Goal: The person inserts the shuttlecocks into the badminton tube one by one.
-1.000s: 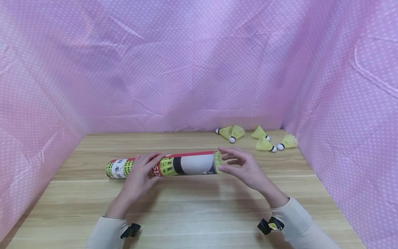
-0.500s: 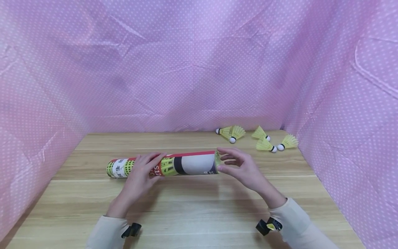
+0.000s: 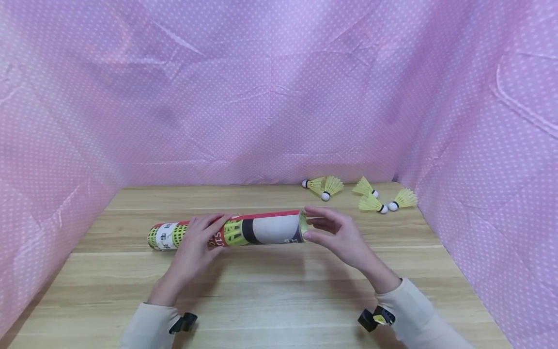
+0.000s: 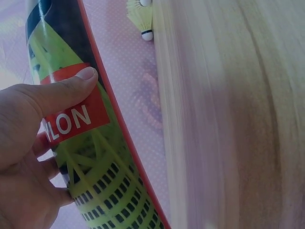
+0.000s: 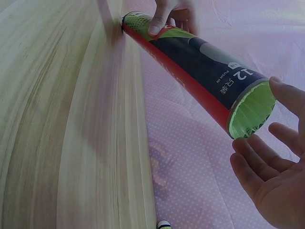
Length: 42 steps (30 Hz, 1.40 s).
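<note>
My left hand (image 3: 197,244) grips a shuttlecock tube (image 3: 275,230) round its middle, thumb over the red label in the left wrist view. The tube lies sideways across the table, its right end raised. That end is uncapped, and in the right wrist view the yellow-green feathered skirt of a shuttlecock (image 5: 251,112) shows inside the mouth. My right hand (image 3: 335,235) is at this mouth, its fingers loosely bent and spread, with fingertips (image 5: 240,144) right at the rim. Nothing shows in its palm.
Several yellow shuttlecocks with white heads lie at the table's back right, among them one shuttlecock (image 3: 332,187) in a pair and another shuttlecock (image 3: 403,198) at the far right. A pink dotted cloth (image 3: 270,106) hangs round the wooden table (image 3: 261,300).
My right hand has shifted slightly left, nearer the tube's mouth. The tube has wavered only a little in my left hand. The loose shuttlecocks lie as before.
</note>
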### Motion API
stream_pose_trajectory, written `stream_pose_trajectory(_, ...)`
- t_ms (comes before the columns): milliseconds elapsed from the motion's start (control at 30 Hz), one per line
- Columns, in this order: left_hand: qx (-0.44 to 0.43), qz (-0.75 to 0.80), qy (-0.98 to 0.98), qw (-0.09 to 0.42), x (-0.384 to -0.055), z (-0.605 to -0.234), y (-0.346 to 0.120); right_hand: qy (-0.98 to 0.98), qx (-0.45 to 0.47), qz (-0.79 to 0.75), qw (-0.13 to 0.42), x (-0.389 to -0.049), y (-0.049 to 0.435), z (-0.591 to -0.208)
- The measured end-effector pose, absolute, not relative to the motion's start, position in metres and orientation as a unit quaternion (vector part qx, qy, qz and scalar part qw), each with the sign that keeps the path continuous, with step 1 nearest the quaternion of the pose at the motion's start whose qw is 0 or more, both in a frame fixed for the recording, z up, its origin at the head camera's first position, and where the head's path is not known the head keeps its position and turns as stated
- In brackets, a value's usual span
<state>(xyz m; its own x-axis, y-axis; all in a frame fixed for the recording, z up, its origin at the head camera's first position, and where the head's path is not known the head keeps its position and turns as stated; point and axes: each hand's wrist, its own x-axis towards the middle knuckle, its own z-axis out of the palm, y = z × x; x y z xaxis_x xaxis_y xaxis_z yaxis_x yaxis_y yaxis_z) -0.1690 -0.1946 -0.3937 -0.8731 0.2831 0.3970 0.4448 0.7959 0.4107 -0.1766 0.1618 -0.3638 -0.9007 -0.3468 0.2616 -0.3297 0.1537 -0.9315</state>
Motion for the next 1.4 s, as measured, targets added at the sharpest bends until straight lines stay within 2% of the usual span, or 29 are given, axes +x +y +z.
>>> stream_pose_trajectory(267, -0.206, -0.256, -0.93, 0.165, -0.168, -0.394, -0.195, 0.755, -0.222, -0.617, -0.009, -0.177, 0.159, -0.365)
stream_pose_trajectory(600, -0.204, -0.254, -0.93, 0.172, -0.168, -0.396, -0.196, 0.76, -0.203, -0.617, 0.006, -0.172, 0.156, -0.365)
stream_pose_trajectory(1400, -0.203, -0.246, -0.933, 0.165, -0.167, -0.396, -0.199, 0.746, -0.234, -0.623, 0.01, -0.176, 0.156, -0.371)
